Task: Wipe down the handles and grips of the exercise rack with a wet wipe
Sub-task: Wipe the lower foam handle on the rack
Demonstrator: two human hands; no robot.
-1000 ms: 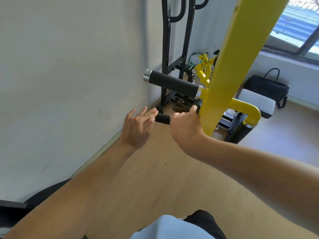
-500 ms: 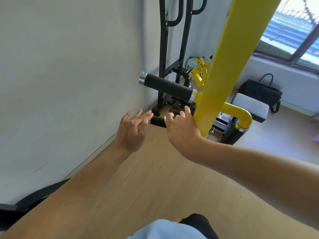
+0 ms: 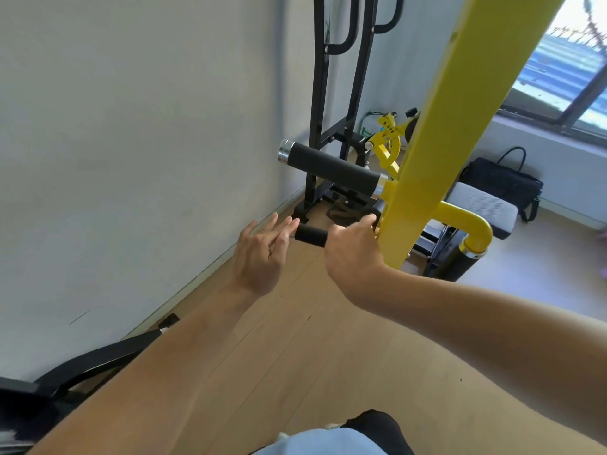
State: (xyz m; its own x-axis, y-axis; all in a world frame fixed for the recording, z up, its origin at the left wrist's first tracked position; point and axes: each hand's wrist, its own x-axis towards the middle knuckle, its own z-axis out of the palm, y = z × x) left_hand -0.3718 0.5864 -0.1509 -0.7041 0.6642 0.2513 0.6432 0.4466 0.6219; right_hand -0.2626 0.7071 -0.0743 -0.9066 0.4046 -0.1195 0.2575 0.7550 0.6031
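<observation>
Black foam lower grip (image 3: 310,235): right hand (image 3: 353,254) wrapped round its inner end beside the yellow post (image 3: 437,152), likely wiping. Wipe itself hidden. Left hand (image 3: 261,256), fingers straight, touches the grip's free end, probably steadying.

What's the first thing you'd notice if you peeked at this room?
The big yellow post slanting up the right side stands out most. Just left of it, the right hand grips a short black handle, while the left hand hangs open at its free end. Above them juts a longer black padded grip.
</observation>
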